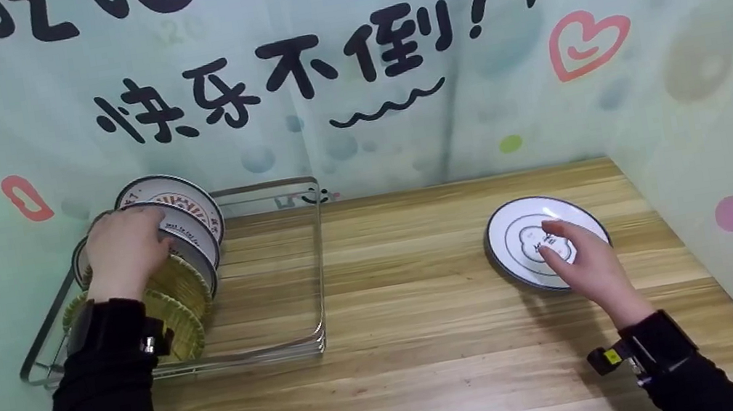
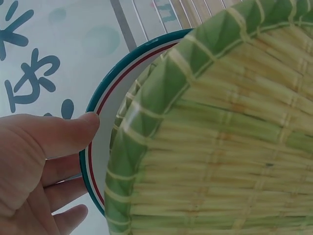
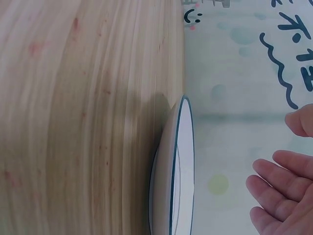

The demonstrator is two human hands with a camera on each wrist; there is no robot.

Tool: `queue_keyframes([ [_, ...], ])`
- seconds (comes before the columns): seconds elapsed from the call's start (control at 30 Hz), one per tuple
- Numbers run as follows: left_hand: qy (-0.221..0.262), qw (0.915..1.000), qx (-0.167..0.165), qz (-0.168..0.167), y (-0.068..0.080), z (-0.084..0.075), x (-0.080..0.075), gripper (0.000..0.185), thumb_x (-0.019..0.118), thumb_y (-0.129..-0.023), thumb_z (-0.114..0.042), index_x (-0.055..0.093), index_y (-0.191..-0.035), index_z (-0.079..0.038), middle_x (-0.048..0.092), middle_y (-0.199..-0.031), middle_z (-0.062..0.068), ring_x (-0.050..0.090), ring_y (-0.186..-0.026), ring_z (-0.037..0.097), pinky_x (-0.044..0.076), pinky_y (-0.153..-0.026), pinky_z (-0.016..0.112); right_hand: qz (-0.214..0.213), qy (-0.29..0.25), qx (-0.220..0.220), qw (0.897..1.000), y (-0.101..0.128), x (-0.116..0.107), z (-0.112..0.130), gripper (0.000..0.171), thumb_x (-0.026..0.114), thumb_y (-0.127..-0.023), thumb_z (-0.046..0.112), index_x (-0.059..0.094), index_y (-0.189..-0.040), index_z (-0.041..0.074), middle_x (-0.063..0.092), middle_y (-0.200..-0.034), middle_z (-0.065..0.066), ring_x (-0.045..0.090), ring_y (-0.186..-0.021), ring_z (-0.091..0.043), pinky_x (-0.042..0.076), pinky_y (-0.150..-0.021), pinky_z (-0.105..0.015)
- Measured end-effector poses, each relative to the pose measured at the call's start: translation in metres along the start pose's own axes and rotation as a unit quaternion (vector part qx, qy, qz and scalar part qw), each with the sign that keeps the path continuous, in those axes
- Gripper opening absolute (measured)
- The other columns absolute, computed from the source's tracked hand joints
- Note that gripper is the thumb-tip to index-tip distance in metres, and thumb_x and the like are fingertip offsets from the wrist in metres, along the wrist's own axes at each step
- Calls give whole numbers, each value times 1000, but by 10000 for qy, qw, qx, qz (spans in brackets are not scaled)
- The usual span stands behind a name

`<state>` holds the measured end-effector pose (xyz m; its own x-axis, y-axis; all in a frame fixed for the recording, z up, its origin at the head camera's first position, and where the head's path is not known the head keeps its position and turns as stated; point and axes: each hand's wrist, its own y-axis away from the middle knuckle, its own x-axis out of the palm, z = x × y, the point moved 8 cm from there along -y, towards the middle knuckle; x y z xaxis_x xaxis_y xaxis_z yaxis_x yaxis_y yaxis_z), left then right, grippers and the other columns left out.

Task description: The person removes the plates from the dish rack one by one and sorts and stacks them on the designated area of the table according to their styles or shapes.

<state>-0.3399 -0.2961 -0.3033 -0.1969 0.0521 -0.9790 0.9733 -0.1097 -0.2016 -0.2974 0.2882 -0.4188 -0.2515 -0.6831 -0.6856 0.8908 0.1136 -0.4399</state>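
Plates stand on edge in the wire rack (image 1: 316,257) at the left of the wooden table (image 1: 437,371). The left hand (image 1: 124,251) curls its fingers over one upright plate (image 1: 189,226), with woven bamboo dishes (image 1: 179,301) just in front; its thumb (image 2: 73,129) presses the plate's rim. To do this well, hold that rim firmly and keep the plate straight so it does not knock the others. Over on the right, a white plate (image 1: 515,241) lies flat, and the right hand (image 1: 585,263) hangs above it with loose, spread fingers (image 3: 274,188), holding nothing.
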Motion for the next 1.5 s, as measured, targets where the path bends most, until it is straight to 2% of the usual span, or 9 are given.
queue_keyframes([
  [0.23, 118, 9999, -55, -64, -1, 0, -1, 5, 66, -84, -3, 62, -82, -2, 66, -89, 25, 60, -82, 49, 47, -68, 61, 33, 9, -13, 10000, 0, 2, 3, 37, 68, -91, 5, 60, -124, -10, 63, -122, -28, 57, -114, -43, 41, -101, -54],
  [0.43, 232, 9996, -100, -138, 1, 0, -5, 20, 51, -79, 11, 57, -69, -5, 64, -83, 25, 60, -77, 47, 47, -60, 60, 53, -37, 16, 10000, 0, 2, 4, 37, 67, -92, 8, 60, -124, -9, 64, -121, -26, 57, -113, -42, 41, -100, -52],
  [0.73, 222, 9996, -176, -30, -6, 3, -1, 27, 48, -79, 15, 54, -66, -7, 65, -89, 26, 61, -80, 46, 48, -59, 61, 84, -90, -3, 9999, 0, 5, 8, 38, 67, -92, 6, 60, -125, -9, 63, -123, -26, 57, -115, -42, 41, -101, -53],
  [0.9, 221, 9995, -191, -90, -7, 4, -1, 27, 47, -77, 16, 52, -63, -6, 64, -89, 27, 61, -80, 46, 48, -59, 60, 79, -175, -101, 9998, -2, 9, 13, 38, 68, -92, 8, 60, -125, -8, 63, -123, -24, 57, -115, -41, 42, -101, -51],
  [1.1, 212, 9995, -163, -170, -6, 5, -1, 24, 49, -77, 14, 60, -68, -5, 65, -86, 27, 61, -77, 47, 47, -59, 60, 108, -200, -165, 9996, -4, 14, 20, 37, 68, -92, 8, 61, -124, -7, 64, -123, -23, 57, -116, -39, 42, -101, -51],
  [1.5, 34, 9992, 200, -334, -4, -3, -3, 27, 49, -81, 15, 61, -68, -6, 66, -80, 23, 61, -73, 46, 47, -61, 61, 14, -228, -405, 9989, -6, 19, 30, 36, 69, -90, 7, 62, -123, -7, 64, -122, -23, 58, -114, -40, 43, -99, -51],
])
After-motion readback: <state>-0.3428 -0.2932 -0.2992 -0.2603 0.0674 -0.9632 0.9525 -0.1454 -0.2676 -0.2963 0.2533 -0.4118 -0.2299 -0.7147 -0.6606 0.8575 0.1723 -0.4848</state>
